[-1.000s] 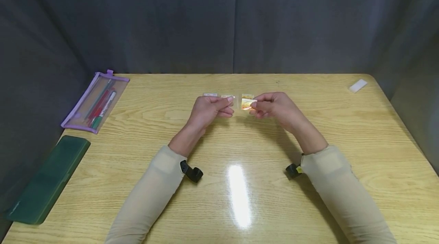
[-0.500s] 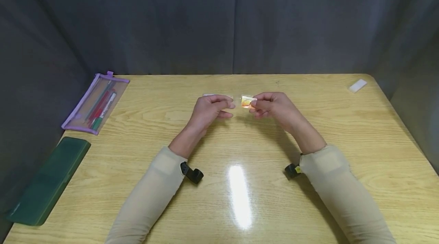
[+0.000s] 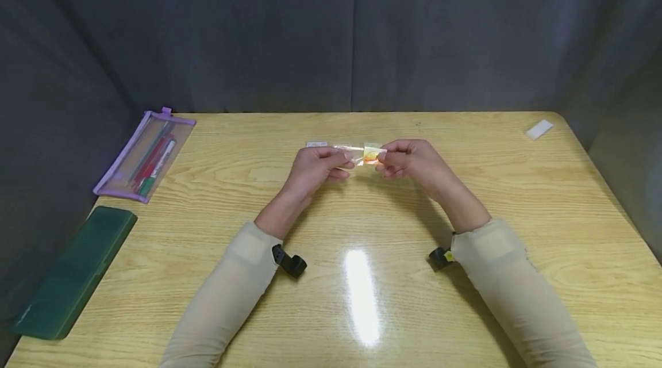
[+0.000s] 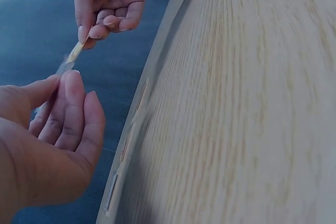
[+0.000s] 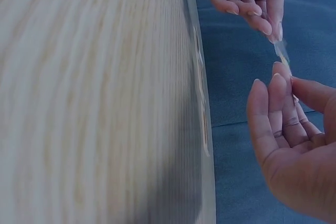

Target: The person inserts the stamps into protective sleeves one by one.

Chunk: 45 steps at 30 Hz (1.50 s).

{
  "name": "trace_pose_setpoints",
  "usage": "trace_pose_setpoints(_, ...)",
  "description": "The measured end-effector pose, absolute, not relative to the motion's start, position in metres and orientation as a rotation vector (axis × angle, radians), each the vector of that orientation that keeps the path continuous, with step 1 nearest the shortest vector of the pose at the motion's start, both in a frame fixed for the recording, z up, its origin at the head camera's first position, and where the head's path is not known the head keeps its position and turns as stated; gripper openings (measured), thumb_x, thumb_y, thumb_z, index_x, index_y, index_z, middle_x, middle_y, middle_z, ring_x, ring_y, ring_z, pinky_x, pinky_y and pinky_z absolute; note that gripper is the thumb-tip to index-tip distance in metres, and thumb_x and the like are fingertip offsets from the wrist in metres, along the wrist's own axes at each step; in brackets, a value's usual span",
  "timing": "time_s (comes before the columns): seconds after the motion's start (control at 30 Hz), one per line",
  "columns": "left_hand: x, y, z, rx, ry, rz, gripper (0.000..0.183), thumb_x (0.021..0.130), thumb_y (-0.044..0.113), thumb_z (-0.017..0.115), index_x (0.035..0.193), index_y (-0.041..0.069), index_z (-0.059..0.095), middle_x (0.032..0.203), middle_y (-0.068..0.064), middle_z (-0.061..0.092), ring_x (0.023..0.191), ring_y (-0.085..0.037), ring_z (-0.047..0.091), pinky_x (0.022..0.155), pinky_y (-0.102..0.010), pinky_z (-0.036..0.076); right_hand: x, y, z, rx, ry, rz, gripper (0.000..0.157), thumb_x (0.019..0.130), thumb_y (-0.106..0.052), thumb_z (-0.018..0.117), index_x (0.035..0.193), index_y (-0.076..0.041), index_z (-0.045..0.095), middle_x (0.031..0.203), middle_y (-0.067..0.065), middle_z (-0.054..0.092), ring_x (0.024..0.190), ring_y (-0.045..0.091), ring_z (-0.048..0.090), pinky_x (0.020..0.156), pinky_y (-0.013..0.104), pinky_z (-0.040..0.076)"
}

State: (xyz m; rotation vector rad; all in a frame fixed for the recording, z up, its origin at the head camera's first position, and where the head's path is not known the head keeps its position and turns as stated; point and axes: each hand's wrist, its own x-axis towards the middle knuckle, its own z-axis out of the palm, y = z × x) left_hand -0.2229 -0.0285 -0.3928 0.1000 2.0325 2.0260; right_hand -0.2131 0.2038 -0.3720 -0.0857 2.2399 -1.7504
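Over the far part of the table, my right hand (image 3: 415, 165) pinches a small shiny card with a yellow-orange picture (image 3: 372, 156) between thumb and fingers. My left hand (image 3: 316, 169) pinches a strip of clear plastic film (image 3: 358, 155) that meets the card's left side. Both wrist views show the film and card edge-on, spanning the gap between the two sets of fingertips. Whether film and card are one piece I cannot tell. Behind the left hand lies a small white printed piece (image 3: 317, 144). Other thin flat pieces on the table are partly hidden by the hands.
At the left lies a purple-trimmed mesh pouch (image 3: 146, 152) with pens inside, and in front of it a green case (image 3: 77, 273). A small white block (image 3: 539, 129) sits near the back right corner. Dark curtains (image 3: 351, 34) stand behind the table (image 3: 331, 299).
The clear film now shows between the hands, touching the card, where a gap was seen half a second ago. The left fingers have shifted slightly; the right hand has barely moved.
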Motion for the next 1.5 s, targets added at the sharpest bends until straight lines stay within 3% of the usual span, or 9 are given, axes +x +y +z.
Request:
trace_pose_setpoints(0.27, -0.2216, -0.0289, -0.3945, 0.081, 2.014, 2.065, 0.026, 0.095, 0.021, 0.074, 0.108, -0.001, 0.076, 0.088, -0.008, 0.079, 0.070, -0.010, 0.075, 0.087, -0.044, 0.062, -0.2117, 0.2025, -0.3727, -0.067, 2.246, -1.787, 0.028, 0.101, -0.017, 0.061, 0.120, 0.004, 0.061, 0.087, -0.004, 0.073, 0.076, 0.010, 0.069, 0.085, 0.034, 0.062)
trace_pose_setpoints(0.43, -0.2222, -0.0284, -0.3957, 0.069, 1.982, 2.084, 0.028, 0.095, 0.023, 0.074, 0.111, 0.000, 0.075, 0.089, -0.007, 0.079, 0.071, -0.010, 0.075, 0.085, -0.041, 0.063, -0.2115, 0.2018, -0.3729, -0.059, 2.242, -1.853, 0.025, 0.102, -0.017, 0.061, 0.120, 0.002, 0.061, 0.090, -0.004, 0.073, 0.077, 0.009, 0.069, 0.088, 0.039, 0.062)
trace_pose_setpoints(0.63, -0.2237, -0.0283, -0.3972, 0.041, 1.924, 2.116, 0.031, 0.095, 0.025, 0.073, 0.114, 0.000, 0.075, 0.086, -0.003, 0.078, 0.072, -0.009, 0.075, 0.079, -0.033, 0.064, -0.2121, 0.1976, -0.3726, -0.083, 2.301, -1.810, 0.028, 0.102, -0.020, 0.063, 0.119, 0.002, 0.062, 0.091, -0.005, 0.072, 0.078, 0.010, 0.070, 0.081, 0.028, 0.062)
trace_pose_setpoints(0.8, -0.2221, -0.0278, -0.3957, 0.029, 1.938, 2.101, 0.032, 0.095, 0.026, 0.074, 0.114, 0.000, 0.075, 0.088, -0.003, 0.078, 0.072, -0.009, 0.075, 0.084, -0.039, 0.063, -0.2110, 0.1972, -0.3721, -0.087, 2.322, -1.772, 0.030, 0.102, -0.020, 0.062, 0.119, 0.005, 0.063, 0.090, -0.005, 0.070, 0.079, 0.009, 0.069, 0.081, 0.027, 0.062)
trace_pose_setpoints(1.1, -0.2208, -0.0276, -0.3949, 0.003, 1.941, 2.088, 0.034, 0.094, 0.026, 0.075, 0.113, -0.002, 0.075, 0.089, -0.006, 0.079, 0.071, -0.010, 0.075, 0.091, -0.047, 0.060, -0.2104, 0.2031, -0.3718, -0.123, 2.362, -1.702, 0.028, 0.101, -0.018, 0.063, 0.118, 0.004, 0.065, 0.092, -0.002, 0.072, 0.084, 0.015, 0.070, 0.088, 0.036, 0.062)
trace_pose_setpoints(1.33, -0.2216, -0.0263, -0.3957, 0.028, 1.922, 2.082, 0.031, 0.093, 0.024, 0.076, 0.112, -0.001, 0.075, 0.089, -0.005, 0.079, 0.073, -0.013, 0.076, 0.082, -0.038, 0.064, -0.2117, 0.2062, -0.3738, -0.158, 2.424, -1.700, 0.029, 0.102, -0.021, 0.062, 0.117, 0.002, 0.066, 0.093, -0.003, 0.072, 0.081, 0.014, 0.070, 0.082, 0.029, 0.061)
trace_pose_setpoints(1.5, -0.2215, -0.0245, -0.3956, 0.040, 1.915, 2.076, 0.030, 0.093, 0.023, 0.077, 0.111, -0.001, 0.076, 0.089, -0.006, 0.079, 0.078, -0.017, 0.077, 0.084, -0.039, 0.063, -0.2111, 0.2058, -0.3741, -0.144, 2.415, -1.743, 0.029, 0.101, -0.022, 0.064, 0.116, 0.003, 0.066, 0.091, -0.005, 0.072, 0.080, 0.015, 0.070, 0.083, 0.029, 0.061)
